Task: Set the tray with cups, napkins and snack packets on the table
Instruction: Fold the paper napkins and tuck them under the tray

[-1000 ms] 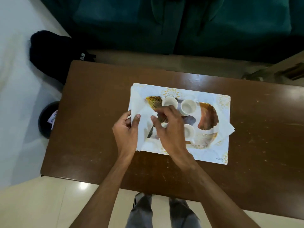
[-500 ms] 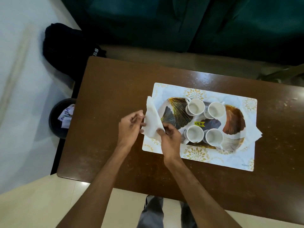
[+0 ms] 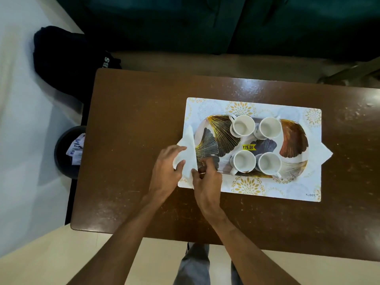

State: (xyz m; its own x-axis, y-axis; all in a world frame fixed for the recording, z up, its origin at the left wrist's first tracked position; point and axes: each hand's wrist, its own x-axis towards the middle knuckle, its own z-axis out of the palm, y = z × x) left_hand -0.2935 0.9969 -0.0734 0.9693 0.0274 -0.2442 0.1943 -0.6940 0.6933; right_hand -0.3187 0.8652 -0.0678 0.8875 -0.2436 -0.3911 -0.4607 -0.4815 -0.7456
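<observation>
A leaf-patterned oval tray (image 3: 294, 140) lies on a white and gold placemat (image 3: 267, 190) on the brown table (image 3: 133, 124). Several white cups (image 3: 242, 125) stand on the tray in two rows. A white folded napkin (image 3: 188, 149) lies at the tray's left end, its point out past the mat. My left hand (image 3: 166, 171) presses on the napkin with thumb and fingers. My right hand (image 3: 207, 177) pinches the napkin's near edge beside the tray rim. Another white napkin (image 3: 323, 154) sticks out at the tray's right end. No snack packets are visible.
A dark bin (image 3: 67, 151) with papers stands on the floor left of the table. A black bag (image 3: 67, 56) lies at the far left corner. A dark green sofa (image 3: 226, 21) runs behind the table. My legs show under the near edge.
The napkin, held up and unfolded over the tray's left end a second ago, now lies folded flat at the tray's left end. Both hands have come down onto it.
</observation>
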